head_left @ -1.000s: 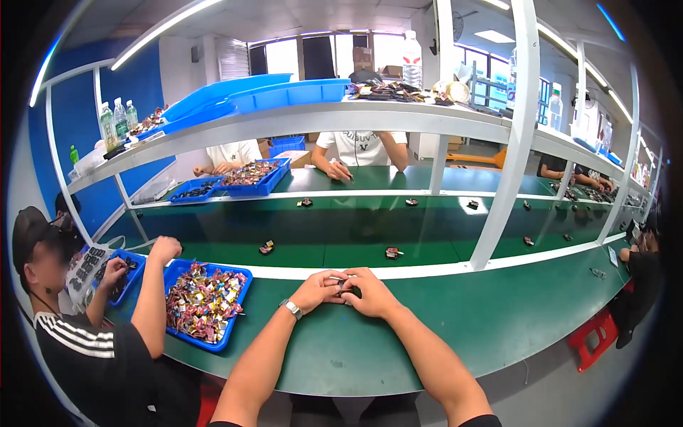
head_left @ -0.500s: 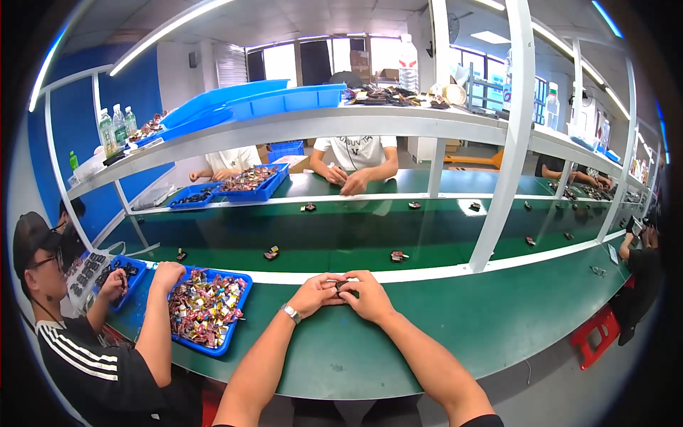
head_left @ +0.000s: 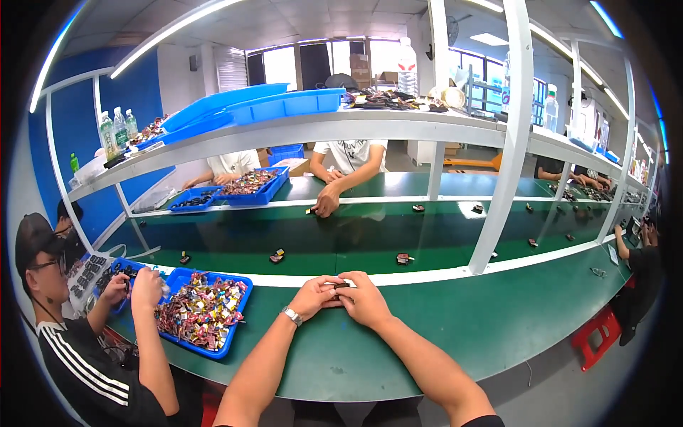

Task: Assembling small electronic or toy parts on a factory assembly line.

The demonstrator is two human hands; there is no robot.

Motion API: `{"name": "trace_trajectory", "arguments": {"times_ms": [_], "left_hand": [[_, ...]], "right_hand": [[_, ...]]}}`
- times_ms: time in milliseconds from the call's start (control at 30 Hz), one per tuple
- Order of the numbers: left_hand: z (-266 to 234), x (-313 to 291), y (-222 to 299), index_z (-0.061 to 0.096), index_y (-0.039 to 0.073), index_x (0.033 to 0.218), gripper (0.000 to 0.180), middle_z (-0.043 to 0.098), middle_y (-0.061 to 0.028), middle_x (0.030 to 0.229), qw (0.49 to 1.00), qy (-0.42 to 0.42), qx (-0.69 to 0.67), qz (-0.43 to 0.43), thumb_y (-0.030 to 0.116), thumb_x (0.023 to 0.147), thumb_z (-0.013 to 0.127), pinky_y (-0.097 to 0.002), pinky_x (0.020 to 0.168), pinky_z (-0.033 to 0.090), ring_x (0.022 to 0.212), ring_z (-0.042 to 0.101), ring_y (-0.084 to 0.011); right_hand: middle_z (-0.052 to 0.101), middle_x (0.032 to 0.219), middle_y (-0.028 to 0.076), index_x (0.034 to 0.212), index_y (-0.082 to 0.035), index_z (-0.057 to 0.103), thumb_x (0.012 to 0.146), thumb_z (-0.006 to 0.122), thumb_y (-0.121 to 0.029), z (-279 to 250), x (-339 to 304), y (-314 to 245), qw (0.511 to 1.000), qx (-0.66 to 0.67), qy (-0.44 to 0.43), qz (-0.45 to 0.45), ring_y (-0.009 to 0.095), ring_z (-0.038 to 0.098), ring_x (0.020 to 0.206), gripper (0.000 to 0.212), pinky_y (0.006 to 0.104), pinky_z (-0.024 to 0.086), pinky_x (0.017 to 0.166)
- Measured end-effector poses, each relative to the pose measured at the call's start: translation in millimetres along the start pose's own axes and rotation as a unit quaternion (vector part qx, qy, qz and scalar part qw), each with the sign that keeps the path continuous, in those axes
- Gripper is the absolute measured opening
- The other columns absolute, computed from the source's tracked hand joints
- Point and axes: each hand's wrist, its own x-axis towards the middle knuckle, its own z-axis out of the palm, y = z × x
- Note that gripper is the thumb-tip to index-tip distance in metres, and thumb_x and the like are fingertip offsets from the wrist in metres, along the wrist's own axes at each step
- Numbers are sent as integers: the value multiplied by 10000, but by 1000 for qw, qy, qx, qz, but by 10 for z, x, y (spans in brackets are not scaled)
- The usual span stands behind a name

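Pinching a small dark, blocky piece (head_left: 342,286) between them, the bare left hand (head_left: 311,297) and bare right hand (head_left: 365,304) meet at twelve o'clock from the body, over the far edge of the long green desk (head_left: 427,349). The fingers of both hands are closed on it — left from nine o'clock, right from three — so neither hand is clearly nearer. Its long axis cannot be told, as the fingers cover most of it.

From the fingers, a blue rectangular plastic tray (head_left: 226,346), heaped with small multicoloured parts, lies between eight and nine o'clock, well apart and nearer the left hand. Beyond the white rail (head_left: 427,270), a small dark-and-red part (head_left: 404,259) lies on the dark green belt (head_left: 341,249) at two o'clock, nearer the right hand.
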Motion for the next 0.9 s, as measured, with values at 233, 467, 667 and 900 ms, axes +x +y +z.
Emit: {"name": "trace_trajectory", "arguments": {"times_ms": [233,467,667,900], "left_hand": [[-16,-18,7,536,26,1235,306,595,-119,1219,1000,-2,-17,18,21,930,563,-415,958,529,1097,610,-226],[21,-9,8,535,8,1228,296,587,-116,1226,1000,-8,-24,19,20,933,547,-384,959,535,1106,602,-208],[-36,-9,-2,547,25,1204,294,599,-110,1207,998,12,-46,28,36,915,602,-402,954,533,1099,609,-223],[-64,-5,-38,548,33,1218,326,585,-113,1237,995,-28,-87,29,63,905,632,-404,971,521,1117,600,-230]], "right_hand": [[604,1163,87,905,-74,716,767,694,-73,19,-23,-52,996,48,21,71,282,536,1122,139,380,482,915],[607,1156,96,890,-70,715,750,698,-52,31,18,-82,997,42,51,45,291,535,1125,142,387,484,910],[608,1161,104,882,-69,706,729,703,-37,7,21,-68,998,19,65,13,301,544,1112,157,395,483,908],[620,1125,74,851,-61,696,732,687,-46,22,-7,-75,994,61,68,55,278,552,1094,119,380,505,863]]}}
